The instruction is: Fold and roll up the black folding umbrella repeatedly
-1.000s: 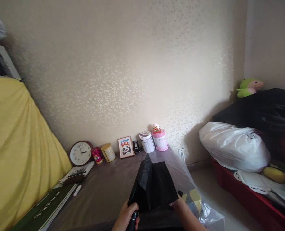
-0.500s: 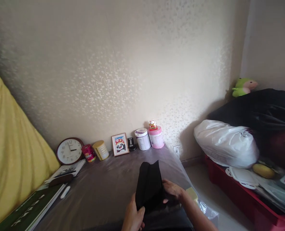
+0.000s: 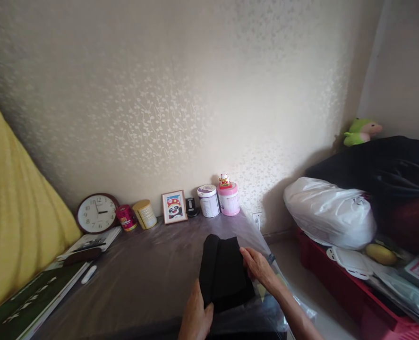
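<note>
A black, flat-sided piece [image 3: 226, 271], perhaps stiff fabric, is held up over the near part of the table. A fold or seam runs along its left part. My left hand [image 3: 198, 314] grips its lower left edge, thumb on the near face. At the upper right edge, my right hand [image 3: 257, 264] pinches the black piece between thumb and fingers. Clear plastic wrap [image 3: 283, 311] lies below my right forearm. The dark lower edge of the piece blends into shadow, so its full shape cannot be told.
Along the wall stand a clock [image 3: 98, 213], a pink tin [image 3: 126, 218], a yellow tin [image 3: 144, 215], a picture frame [image 3: 174, 208] and two canisters [image 3: 209, 202]. A green book [image 3: 35, 300] lies left. A red bin [image 3: 337, 278] with a white bag [image 3: 331, 212] stands right.
My right hand has moved up along the black piece's right edge and now pinches it near the top. The piece has opened out wider to the right. The view has shifted slightly.
</note>
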A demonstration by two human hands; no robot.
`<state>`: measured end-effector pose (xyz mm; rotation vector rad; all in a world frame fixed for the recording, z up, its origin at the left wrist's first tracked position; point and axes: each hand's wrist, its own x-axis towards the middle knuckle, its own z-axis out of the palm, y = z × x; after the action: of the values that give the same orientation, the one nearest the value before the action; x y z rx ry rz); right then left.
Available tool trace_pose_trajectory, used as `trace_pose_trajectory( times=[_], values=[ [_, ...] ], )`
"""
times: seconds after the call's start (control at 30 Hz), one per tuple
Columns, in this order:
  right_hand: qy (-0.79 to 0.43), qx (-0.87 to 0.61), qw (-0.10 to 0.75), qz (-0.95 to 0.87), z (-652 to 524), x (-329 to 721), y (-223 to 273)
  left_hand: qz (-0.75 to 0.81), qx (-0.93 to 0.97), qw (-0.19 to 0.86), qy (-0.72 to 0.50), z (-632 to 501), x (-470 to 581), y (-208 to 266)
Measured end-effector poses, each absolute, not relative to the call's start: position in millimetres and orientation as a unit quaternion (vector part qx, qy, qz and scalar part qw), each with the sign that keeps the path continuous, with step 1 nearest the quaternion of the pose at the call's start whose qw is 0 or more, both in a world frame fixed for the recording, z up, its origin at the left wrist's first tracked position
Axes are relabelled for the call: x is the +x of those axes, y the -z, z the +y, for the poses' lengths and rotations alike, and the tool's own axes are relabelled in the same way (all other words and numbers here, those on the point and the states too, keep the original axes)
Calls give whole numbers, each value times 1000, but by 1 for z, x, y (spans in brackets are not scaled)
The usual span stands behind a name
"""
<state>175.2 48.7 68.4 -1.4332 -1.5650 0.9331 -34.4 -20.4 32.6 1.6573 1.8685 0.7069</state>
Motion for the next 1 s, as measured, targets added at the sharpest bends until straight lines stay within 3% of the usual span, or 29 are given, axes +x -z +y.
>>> trace_pose_trajectory(
  times=[0.33,0.67,0.87,1.0],
  values=[
    [-280,-597,363,-658,66,159,-76,695,630,243,-249,-21,-32,-35],
    [-408,-478,469,-621,94,95,-72,700,640,247,-196,-21,-26,-38],
    [-366,-523,379,-671,99,63,-59,713,661,175,-156,-22,-23,-42],
    [-323,-551,297,-710,99,59,-59,723,652,187,-133,-22,-23,-47]
  ],
)
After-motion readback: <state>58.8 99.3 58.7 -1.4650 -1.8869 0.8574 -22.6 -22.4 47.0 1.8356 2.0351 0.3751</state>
